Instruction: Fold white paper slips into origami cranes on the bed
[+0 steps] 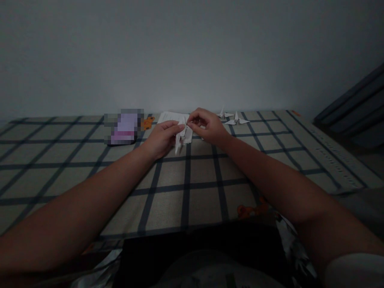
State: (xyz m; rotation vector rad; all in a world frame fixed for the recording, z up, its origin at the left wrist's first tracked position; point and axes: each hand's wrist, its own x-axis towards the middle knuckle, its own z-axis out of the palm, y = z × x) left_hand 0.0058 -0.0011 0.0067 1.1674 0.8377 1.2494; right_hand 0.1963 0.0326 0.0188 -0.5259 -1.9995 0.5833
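Between my two hands is a folded white paper (178,143), with narrow points, one of them slanting down toward me. My left hand (163,138) is closed on its left side, the thumb lying along the paper. From the right, my right hand (207,125) pinches the upper part of the same paper between thumb and finger. The fingertips partly hide the folds. Just behind my hands lies a stack of white paper sheets (171,117). Two finished paper cranes (237,120) stand to the right of my right hand, near the wall.
A phone-like purple item (127,125), partly blurred out, lies at the left. Underneath is a checked cloth (204,204) with orange printed figures. A plain wall (192,56) rises behind, and dark ridged fabric (357,108) hangs at the far right.
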